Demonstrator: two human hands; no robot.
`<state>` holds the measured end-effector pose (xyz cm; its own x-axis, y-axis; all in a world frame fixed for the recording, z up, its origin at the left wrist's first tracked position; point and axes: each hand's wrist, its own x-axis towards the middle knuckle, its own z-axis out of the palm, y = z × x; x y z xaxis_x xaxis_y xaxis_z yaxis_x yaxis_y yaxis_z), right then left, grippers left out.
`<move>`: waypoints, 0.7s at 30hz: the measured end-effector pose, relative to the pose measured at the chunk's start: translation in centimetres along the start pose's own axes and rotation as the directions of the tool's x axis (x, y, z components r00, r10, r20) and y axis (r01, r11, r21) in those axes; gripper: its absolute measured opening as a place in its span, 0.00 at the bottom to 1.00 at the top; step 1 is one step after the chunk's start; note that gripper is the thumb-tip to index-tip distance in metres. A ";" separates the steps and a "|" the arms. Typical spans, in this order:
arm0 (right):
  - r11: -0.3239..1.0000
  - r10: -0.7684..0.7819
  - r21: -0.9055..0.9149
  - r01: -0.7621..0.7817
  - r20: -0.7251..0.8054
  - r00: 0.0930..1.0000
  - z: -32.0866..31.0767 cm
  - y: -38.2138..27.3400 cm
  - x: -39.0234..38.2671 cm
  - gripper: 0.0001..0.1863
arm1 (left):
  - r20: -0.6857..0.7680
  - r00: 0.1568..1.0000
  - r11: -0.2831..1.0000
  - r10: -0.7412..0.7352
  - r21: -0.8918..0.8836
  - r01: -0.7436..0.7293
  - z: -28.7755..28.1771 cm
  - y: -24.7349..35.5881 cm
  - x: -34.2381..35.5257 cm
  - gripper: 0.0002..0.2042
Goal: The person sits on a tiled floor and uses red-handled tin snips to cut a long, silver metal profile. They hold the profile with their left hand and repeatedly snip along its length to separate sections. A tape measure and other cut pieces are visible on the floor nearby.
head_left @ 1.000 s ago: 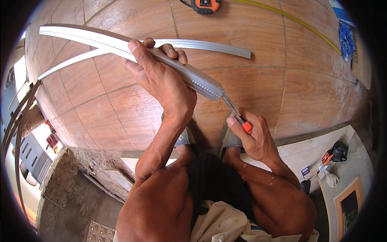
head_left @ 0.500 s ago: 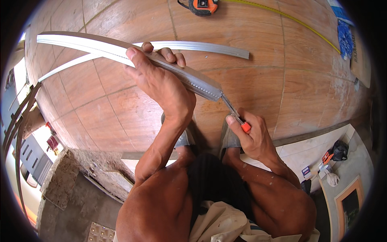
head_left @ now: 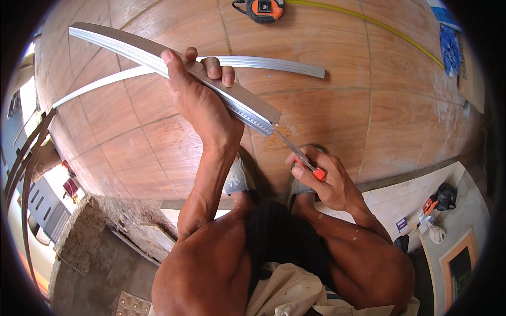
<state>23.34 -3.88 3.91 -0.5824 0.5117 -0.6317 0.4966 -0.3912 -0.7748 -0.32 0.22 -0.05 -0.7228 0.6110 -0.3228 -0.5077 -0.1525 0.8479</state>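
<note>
one metal channel (head_left: pixel 124 45) clutched in left hand (head_left: pixel 203 110), red-handled tool (head_left: pixel 319 174) grasped in right hand (head_left: pixel 332 181) (tip beside channel)

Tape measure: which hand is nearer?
Left. Left hand, gripping the metal profile, is below and left of the tape measure; right hand, holding the tool, is farther below.

Two hands (head_left: pixel 203 108), two metal profiles (head_left: pixel 247 105), one red-handled tool (head_left: pixel 319 174), one tape measure (head_left: pixel 264 9).
</note>
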 end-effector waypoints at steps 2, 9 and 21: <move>0.999 0.014 0.031 -0.013 -0.013 1.000 0.0 0.1 -0.2 0.19 | 0.029 0.999 0.999 -0.037 -0.014 0.038 -0.4 -0.2 0.3 0.19; 0.998 0.055 -0.030 -0.052 0.092 0.994 -0.4 -0.6 -0.1 0.20 | 0.097 0.972 0.971 -0.213 -0.084 0.222 -0.7 -0.8 0.5 0.21; 0.997 0.044 -0.074 -0.039 0.069 0.997 0.6 0.4 -0.2 0.16 | 0.273 0.900 0.926 -0.339 -0.074 0.371 -1.8 -3.1 1.4 0.17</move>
<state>23.25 -4.60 3.74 -0.6030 0.4403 -0.6653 0.5648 -0.3533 -0.7457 -0.56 0.15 -3.86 -0.3507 0.8139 -0.4632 -0.7730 0.0276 0.6338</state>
